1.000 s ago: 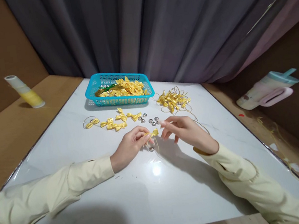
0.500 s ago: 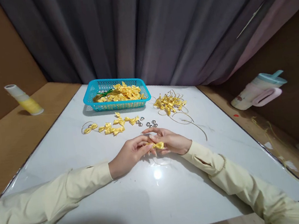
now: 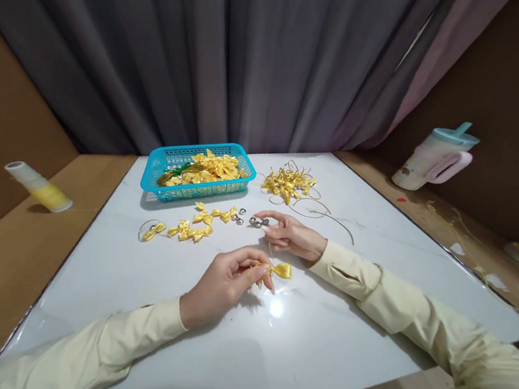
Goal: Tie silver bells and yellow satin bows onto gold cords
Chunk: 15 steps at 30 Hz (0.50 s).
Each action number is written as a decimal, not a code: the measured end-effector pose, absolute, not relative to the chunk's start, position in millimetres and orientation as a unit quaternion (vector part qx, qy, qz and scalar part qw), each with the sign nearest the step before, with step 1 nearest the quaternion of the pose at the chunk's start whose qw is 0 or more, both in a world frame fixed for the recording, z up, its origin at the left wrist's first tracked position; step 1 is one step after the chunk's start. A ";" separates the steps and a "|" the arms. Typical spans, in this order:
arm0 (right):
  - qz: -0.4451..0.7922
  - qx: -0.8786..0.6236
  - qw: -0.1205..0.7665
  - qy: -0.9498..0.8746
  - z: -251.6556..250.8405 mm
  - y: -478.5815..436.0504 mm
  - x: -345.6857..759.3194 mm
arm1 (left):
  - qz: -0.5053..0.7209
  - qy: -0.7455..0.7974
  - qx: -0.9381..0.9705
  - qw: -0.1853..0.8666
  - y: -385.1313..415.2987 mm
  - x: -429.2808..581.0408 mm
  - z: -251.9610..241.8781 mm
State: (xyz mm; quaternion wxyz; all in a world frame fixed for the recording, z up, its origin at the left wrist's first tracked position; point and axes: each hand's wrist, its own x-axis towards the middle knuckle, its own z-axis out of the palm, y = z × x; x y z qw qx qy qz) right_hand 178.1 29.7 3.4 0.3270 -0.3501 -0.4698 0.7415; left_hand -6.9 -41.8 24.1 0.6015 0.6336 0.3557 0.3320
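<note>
My left hand (image 3: 228,282) pinches a yellow satin ribbon bow (image 3: 280,271) between thumb and fingers, just above the white table; one loop sticks out to the right. A thin gold cord (image 3: 271,252) runs up from the bow to the fingertips of my right hand (image 3: 294,236), where thumb and finger close on its end. Right behind those fingers lie several small silver metal pieces (image 3: 257,222). A few more silver pieces (image 3: 238,218) sit farther left, beside a loose group of yellow bows (image 3: 192,230).
A blue plastic basket (image 3: 248,182) full of yellow bows stands at the back. To its right lies a heap of bows on gold cords (image 3: 289,182). A lone bow with a cord loop (image 3: 153,231) is at left. A tumbler (image 3: 422,165) and a ribbon roll (image 3: 41,190) stand at the sides.
My hands have drawn apart: the left came slightly down toward me with the bow, the right moved up and away with the cord stretched between them. The view has shifted a little.
</note>
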 end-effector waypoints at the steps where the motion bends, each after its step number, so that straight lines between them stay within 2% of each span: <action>1: 0.733 -0.358 0.338 -0.470 3.2 34.0 181.1 | 0.332 0.352 0.635 0.602 -42.8 -7.1 25.5; 15: 0.604 -0.438 0.516 -0.421 7.6 93.8 259.4 | 0.394 0.352 0.652 0.544 -43.2 -11.9 45.8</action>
